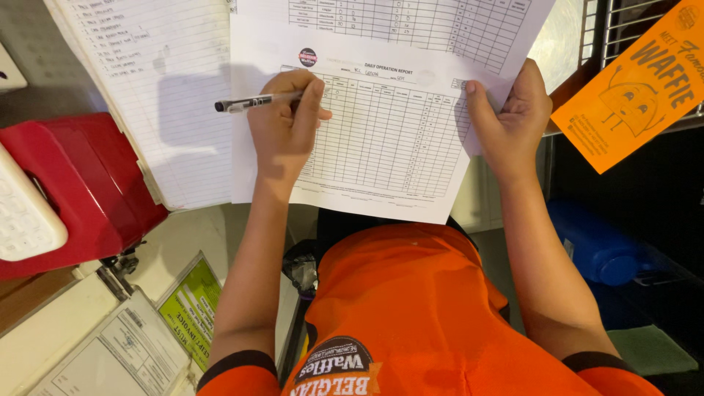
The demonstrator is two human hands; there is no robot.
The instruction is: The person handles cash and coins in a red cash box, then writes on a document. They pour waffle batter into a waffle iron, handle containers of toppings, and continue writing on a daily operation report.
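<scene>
The person's left hand (282,132) has its grip closed around a black-and-silver pen (253,102), which lies nearly level with its dark tip pointing away to the left, over the edge of a printed form sheet (389,147). This hand rests on the left part of the sheet, across the ruled table. The right hand (513,121) pinches the sheet's right edge, thumb on the printed face and fingers curled behind, so its grip is closed on the paper. A second printed sheet (411,22) with a grid lies under the top of the first. To the left, a lined notepad (161,88) with handwriting lies on the tabletop (198,235), just beside a red device (88,176) with a white keypad. An orange flyer (638,81) hangs at the right, and a blue container (594,246) sits low in the dark below it.
</scene>
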